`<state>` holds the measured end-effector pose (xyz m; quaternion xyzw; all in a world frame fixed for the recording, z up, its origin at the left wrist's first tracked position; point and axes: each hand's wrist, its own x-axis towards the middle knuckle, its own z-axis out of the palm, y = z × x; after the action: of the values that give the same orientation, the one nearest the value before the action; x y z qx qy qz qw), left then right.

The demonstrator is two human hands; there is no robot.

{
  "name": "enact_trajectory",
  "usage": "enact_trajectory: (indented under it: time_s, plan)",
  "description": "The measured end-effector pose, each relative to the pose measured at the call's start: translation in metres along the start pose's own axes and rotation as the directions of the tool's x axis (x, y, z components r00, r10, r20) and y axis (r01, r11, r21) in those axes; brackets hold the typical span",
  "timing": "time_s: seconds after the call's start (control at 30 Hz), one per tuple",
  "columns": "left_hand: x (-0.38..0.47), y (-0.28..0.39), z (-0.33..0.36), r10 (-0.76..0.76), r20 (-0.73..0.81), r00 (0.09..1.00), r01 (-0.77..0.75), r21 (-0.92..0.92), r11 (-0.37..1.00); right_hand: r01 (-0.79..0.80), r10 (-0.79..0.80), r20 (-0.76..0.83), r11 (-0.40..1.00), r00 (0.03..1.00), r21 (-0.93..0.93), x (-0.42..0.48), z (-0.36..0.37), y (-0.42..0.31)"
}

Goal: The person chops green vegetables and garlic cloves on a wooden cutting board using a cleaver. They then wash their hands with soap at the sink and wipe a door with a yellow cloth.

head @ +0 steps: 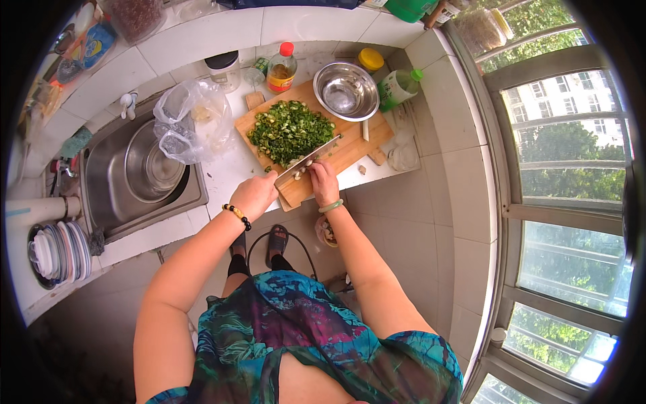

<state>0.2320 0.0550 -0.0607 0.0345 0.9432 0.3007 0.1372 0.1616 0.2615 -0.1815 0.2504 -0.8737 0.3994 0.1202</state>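
Note:
My left hand [256, 192] grips the handle of a kitchen knife [314, 154], whose blade slants across a wooden cutting board [356, 147]. The fingers of my right hand [324, 181] are bunched on the near side of the blade, around a pale garlic clove [309, 163]. A few more pale garlic pieces [298, 175] lie on the board between my hands. Just beyond the blade spreads a wide heap of chopped green vegetable [290, 130] with pale bits in it. At the board's far right corner rests a stainless-steel bowl [371, 103].
Left of the board, a clear plastic bag [174, 121] lies by a steel sink [108, 202] holding a metal pot [146, 174]. Behind stand a red-capped bottle [281, 70], a black-lidded jar [223, 73] and a green-capped bottle [398, 88]. Windows line the right side.

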Motion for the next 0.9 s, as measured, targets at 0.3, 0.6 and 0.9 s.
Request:
enact_trajectory:
  time_s: [0.3,0.6,0.9]
  plan:
    - [0.005,-0.0005,-0.0002,0.0,-0.012,1.0,0.0,-0.017,1.0,-0.015,0.013,-0.075,1.0,0.997,-0.014,-0.0013,0.0017,-0.0022]
    - [0.0072,-0.0006,-0.0016,-0.033,0.025,0.999,0.033,-0.017,0.999,-0.058,0.058,-0.084,0.998,0.995,0.005,-0.0034,0.0031,-0.0006]
    - [0.0096,-0.0009,-0.0011,-0.022,0.061,0.998,0.022,-0.002,1.0,-0.092,0.098,-0.091,0.993,0.991,0.071,-0.0056,0.0029,-0.002]
